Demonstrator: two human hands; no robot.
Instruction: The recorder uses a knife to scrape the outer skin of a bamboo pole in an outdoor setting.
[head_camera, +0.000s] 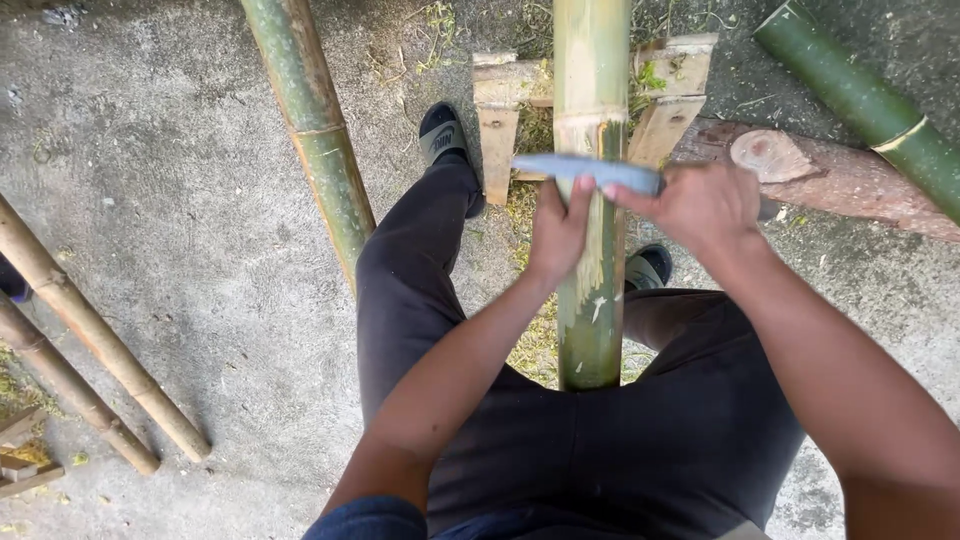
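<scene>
Both hands grip one blade (585, 172) laid across the bamboo pole (592, 300) between my legs, left hand (558, 230) pinching its tip, right hand (705, 205) closed round the handle end; I judge the pole stiff, heavy, smooth-skinned.

Greens, greys and black

Centre bamboo pole (591, 200) is green with pale scraped streaks; the blade (585, 171) is blue-grey; trousers (620, 440) black; upper-right log (840, 180) reddish brown; concrete floor (180, 220) grey.
</scene>
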